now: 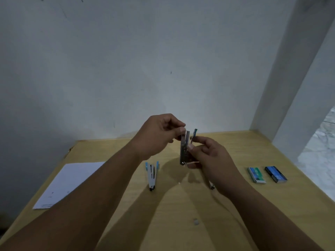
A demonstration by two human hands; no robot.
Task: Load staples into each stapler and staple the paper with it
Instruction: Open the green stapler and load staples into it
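Note:
My right hand (212, 160) grips a small stapler (184, 147) held upright above the table, its metal magazine swung open and a blue tip showing at the top. My left hand (159, 134) pinches at the top end of the magazine; whether a strip of staples is between the fingertips is too small to tell. A second stapler (152, 175), white with blue ends, lies opened on the wooden table (181, 223). The end of a third stapler (212, 186) peeks out under my right wrist. White paper (67, 182) lies at the left.
Two staple boxes lie at the right: a green one (256, 174) and a blue one (275, 173). A grey wall stands behind the table and a white pillar (290, 87) at the right corner. The table's right edge drops to a marble floor.

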